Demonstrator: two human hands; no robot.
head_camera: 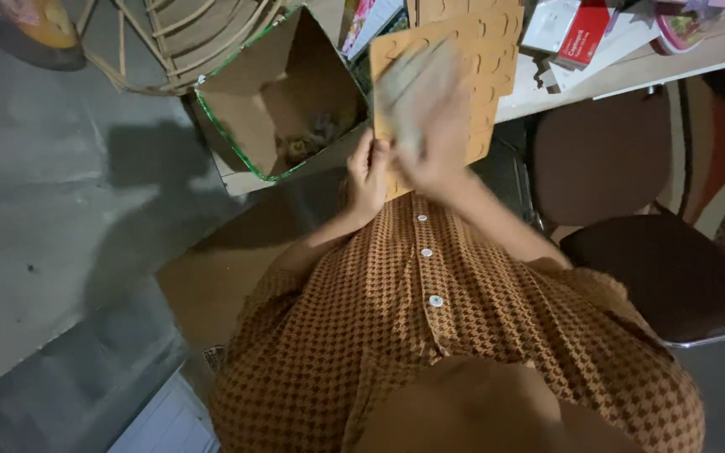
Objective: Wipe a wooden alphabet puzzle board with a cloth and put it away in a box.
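- Cut-out board (480,75): a flat, thin sheet of orange-tan wood or fibreboard, patterned with rows of curved, punched shapes, held upright-tilted in front of the person's chest, its upper edge reaching over the table (631,75).
- Head view, left hand (368,172): fingers curled shut on the board's lower left edge, thumb side toward the chest, gripping the sheet from the side.
- Head view, right hand (434,126): laid over the board's face with the fingers spread upward; it is smeared by motion blur, so how tightly it closes cannot be told. A pale grey-green streak lies along its fingers, too blurred to identify.
- Shirt (463,335): brown and orange houndstooth weave, short-sleeved, with a row of small white buttons down the front; it fills the lower middle of the view.
- Cardboard box (253,117): open, plain brown inside with green-trimmed edges, standing on the floor just left of the hands; small dull objects lie in its bottom, unclear.
- Rattan frame (169,42): bent cane strips, pale, behind the box.
- Chair (614,159): dark brown, smooth padded back and seat, right of the person.
- The table carries a red-and-white packet (585,33) and loose papers.
- Floor (44,210): grey, matt concrete at left.
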